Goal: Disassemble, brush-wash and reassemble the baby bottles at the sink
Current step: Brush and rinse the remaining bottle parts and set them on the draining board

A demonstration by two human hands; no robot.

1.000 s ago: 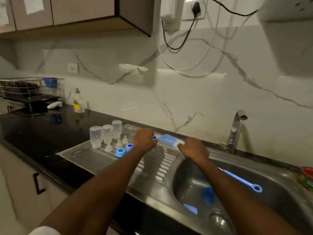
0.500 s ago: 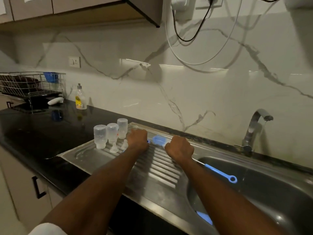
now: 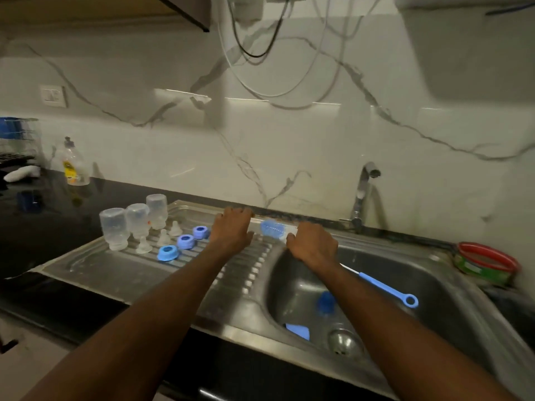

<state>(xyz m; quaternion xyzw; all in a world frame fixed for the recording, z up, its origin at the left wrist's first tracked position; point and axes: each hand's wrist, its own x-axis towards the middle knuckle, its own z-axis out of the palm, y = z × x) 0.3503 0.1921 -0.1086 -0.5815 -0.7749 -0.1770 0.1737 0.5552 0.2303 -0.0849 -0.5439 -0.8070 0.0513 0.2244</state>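
Note:
Three clear baby bottles (image 3: pixel 114 228) stand upside down on the steel drainboard (image 3: pixel 95 264), with three clear nipples (image 3: pixel 163 237) and three blue collar rings (image 3: pixel 185 241) beside them. A blue bottle brush (image 3: pixel 272 228) lies across the sink's back left corner, and its ringed handle reaches out over the basin. My right hand (image 3: pixel 311 244) grips the brush just behind the bristle head. My left hand (image 3: pixel 231 230) rests on the drainboard left of the bristles, a small gap away, with nothing seen in it.
Down in the sink basin (image 3: pixel 434 285) lie a blue cap (image 3: pixel 325 302) and another blue piece (image 3: pixel 298 331), near the drain (image 3: pixel 343 341). The tap (image 3: pixel 362 195) stands behind the basin. A red-rimmed tub (image 3: pixel 486 263) sits at the right. A dish soap bottle (image 3: pixel 72 166) stands on the black counter at the left.
My left hand has let go of the brush tip and now sits apart from the bristles. The right hand still holds the brush. The view has tilted down towards the sink.

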